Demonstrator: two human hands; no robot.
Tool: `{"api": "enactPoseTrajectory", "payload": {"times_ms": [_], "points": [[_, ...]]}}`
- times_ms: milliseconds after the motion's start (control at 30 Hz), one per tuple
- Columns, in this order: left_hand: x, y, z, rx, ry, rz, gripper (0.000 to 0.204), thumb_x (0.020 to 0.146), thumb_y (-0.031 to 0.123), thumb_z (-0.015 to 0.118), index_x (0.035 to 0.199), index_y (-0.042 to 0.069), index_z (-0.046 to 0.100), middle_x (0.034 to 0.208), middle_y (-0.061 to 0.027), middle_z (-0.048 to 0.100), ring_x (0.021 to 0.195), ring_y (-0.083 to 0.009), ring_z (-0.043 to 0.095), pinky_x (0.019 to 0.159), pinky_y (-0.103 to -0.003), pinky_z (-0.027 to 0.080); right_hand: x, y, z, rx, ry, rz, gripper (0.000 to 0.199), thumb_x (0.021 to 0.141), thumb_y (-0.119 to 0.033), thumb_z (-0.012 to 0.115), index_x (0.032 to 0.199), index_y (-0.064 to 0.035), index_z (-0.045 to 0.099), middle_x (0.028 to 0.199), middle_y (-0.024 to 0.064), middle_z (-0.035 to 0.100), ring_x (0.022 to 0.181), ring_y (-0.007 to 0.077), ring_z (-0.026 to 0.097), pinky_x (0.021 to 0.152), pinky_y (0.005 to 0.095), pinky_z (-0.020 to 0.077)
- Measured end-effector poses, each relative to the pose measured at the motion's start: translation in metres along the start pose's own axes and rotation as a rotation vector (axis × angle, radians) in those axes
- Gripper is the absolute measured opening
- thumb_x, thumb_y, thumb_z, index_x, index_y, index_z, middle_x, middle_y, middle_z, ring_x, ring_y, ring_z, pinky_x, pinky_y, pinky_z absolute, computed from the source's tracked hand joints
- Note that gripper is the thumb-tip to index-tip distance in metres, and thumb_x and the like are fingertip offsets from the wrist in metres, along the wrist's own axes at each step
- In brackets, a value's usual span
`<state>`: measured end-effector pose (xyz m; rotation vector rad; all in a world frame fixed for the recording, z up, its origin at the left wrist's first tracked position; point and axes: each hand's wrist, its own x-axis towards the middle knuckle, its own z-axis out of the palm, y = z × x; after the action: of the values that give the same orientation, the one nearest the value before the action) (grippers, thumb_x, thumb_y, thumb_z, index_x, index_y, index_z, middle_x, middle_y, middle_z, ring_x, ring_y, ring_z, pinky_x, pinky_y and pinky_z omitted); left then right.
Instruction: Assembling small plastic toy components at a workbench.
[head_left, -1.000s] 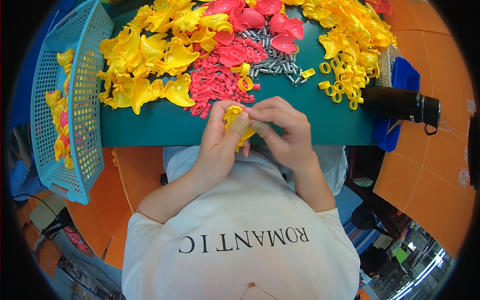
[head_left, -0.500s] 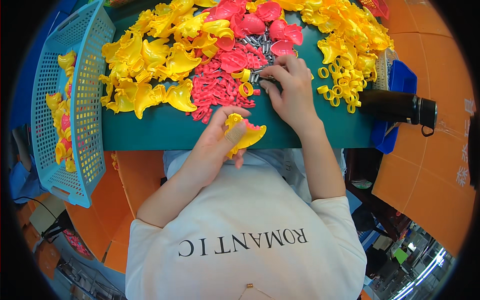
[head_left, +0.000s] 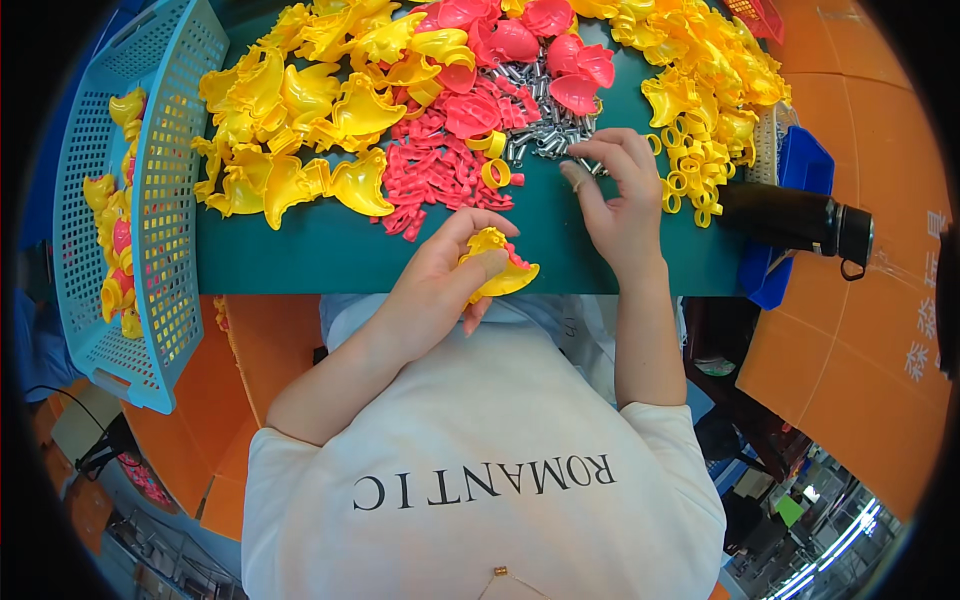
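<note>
My left hand [head_left: 445, 265] grips a yellow plastic toy shell [head_left: 510, 278] above the table's near edge, with thumb and fingers round its left side. A small pink part [head_left: 516, 256] sits along the shell's upper inner edge. My right hand [head_left: 625, 195] is at the near right side of a pile of small metal springs [head_left: 545, 115], its thumb and forefinger slightly apart. One spring [head_left: 595, 167] shows in the gap between them. Left of the springs lie many pink plastic pieces [head_left: 430, 175], with a few yellow rings [head_left: 495, 174] beside them.
Yellow shells are heaped at the left [head_left: 270, 110] and at the far right [head_left: 700, 80]. Pink domed shells [head_left: 512, 42] lie behind the springs. More yellow rings [head_left: 690, 170], a black bottle [head_left: 780, 213] and a blue tray [head_left: 805, 160] are on the right. A blue basket [head_left: 180, 210] holds yellow-pink pieces.
My right hand has moved right and slightly toward me, uncovering more of the springs. The left hand still holds the shell, which has tilted slightly and shifted a little right.
</note>
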<state>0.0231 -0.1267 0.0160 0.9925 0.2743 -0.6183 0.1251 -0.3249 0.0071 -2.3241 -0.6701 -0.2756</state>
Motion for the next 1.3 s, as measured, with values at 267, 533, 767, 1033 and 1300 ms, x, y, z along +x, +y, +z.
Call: {"api": "enactPoseTrajectory", "payload": {"times_ms": [267,533,767,1033,1300], "points": [[0.003,-0.005,0.005,0.047,-0.053,-0.05,0.025,0.093,0.017,0.053,0.115,0.008,0.048,0.087,-0.0027,0.051,0.055,-0.0047,0.047,0.042,-0.02,0.04,0.004,0.01,0.015,-0.175,-0.043,-0.106,0.019,0.072,-0.001,0.072,0.09,-0.0051,0.065,0.096,0.0085,0.056,0.092,0.0258,0.053,0.079,0.0337,0.0434],[-0.003,-0.005,0.003,0.0,0.005,0.058,0.03,0.091,0.01,0.049,0.119,0.004,0.04,0.09,-0.0051,0.054,0.053,-0.0051,0.047,0.041,-0.021,0.042,-0.01,-0.037,-0.019,0.612,-0.293,0.121,0.011,0.082,0.007,0.063,0.093,0.0045,0.064,0.09,0.0081,0.06,0.078,0.0117,0.056,0.066,0.0225,0.0452],[-0.004,0.0,0.008,0.051,-0.027,0.038,0.026,0.093,0.013,0.049,0.117,0.003,0.043,0.089,-0.0055,0.055,0.05,-0.0045,0.047,0.039,-0.02,0.039,-0.019,-0.05,-0.016,0.98,-0.308,0.373,0.013,0.079,0.009,0.065,0.091,0.0076,0.065,0.09,0.013,0.061,0.081,0.0149,0.06,0.068,0.0233,0.0504],[-0.006,-0.001,0.008,0.065,-0.064,0.04,0.026,0.095,0.017,0.05,0.117,0.003,0.049,0.077,-0.0025,0.054,0.049,-0.0039,0.047,0.04,-0.02,0.037,-0.025,-0.047,-0.007,0.886,-0.284,0.285,0.014,0.078,0.009,0.066,0.092,0.0073,0.065,0.092,0.0142,0.062,0.084,0.0174,0.062,0.072,0.0258,0.0525],[-0.007,0.008,0.01,0.052,-0.019,-0.016,0.025,0.096,0.019,0.048,0.116,0.004,0.051,0.072,-0.0003,0.052,0.048,-0.0033,0.045,0.04,-0.019,0.035,-0.024,-0.039,-0.007,0.91,-0.273,0.176,0.015,0.075,0.011,0.066,0.09,0.0064,0.066,0.093,0.0152,0.063,0.086,0.0191,0.062,0.073,0.0267,0.0513]]}}
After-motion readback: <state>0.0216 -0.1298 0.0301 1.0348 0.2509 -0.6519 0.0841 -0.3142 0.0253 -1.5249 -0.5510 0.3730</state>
